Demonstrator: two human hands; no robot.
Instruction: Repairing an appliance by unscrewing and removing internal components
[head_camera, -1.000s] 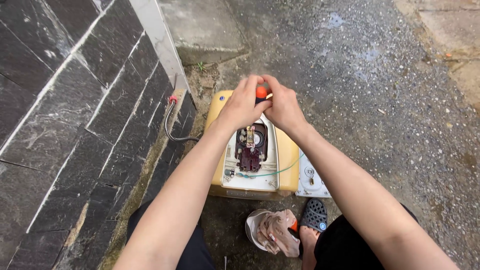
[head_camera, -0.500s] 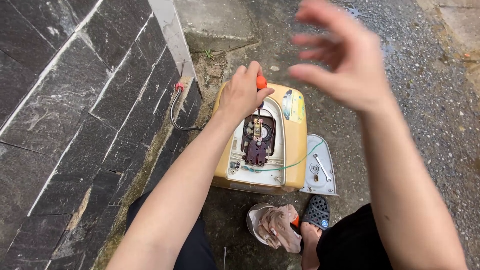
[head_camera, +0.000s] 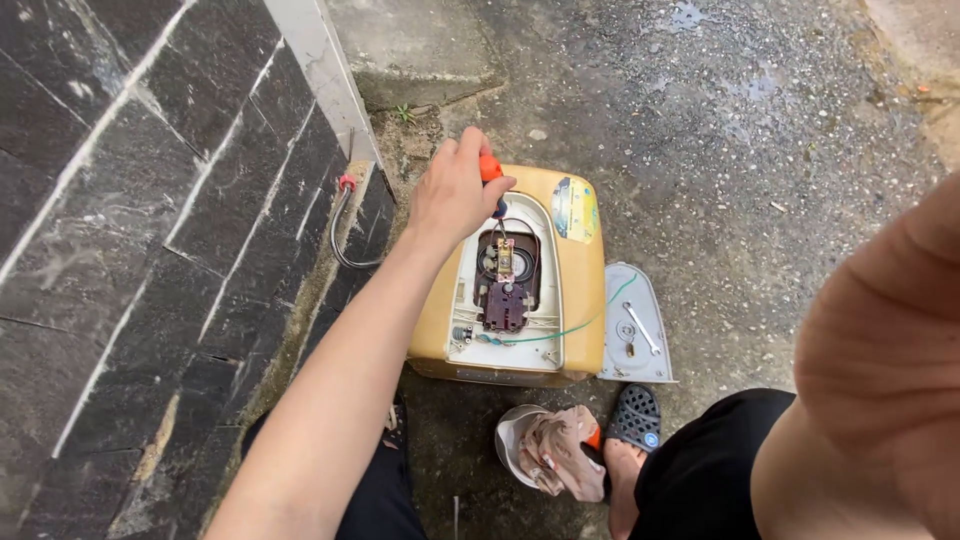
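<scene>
Left hand (head_camera: 452, 195) still clamped on orange-handled screwdriver (head_camera: 491, 172), tip at open panel of yellow water heater (head_camera: 520, 290) lying on ground beside stone wall (head_camera: 140, 230). Right hand, raised half a second earlier, now out of frame; only forearm (head_camera: 880, 380) visible, grip impossible to tell.
</scene>
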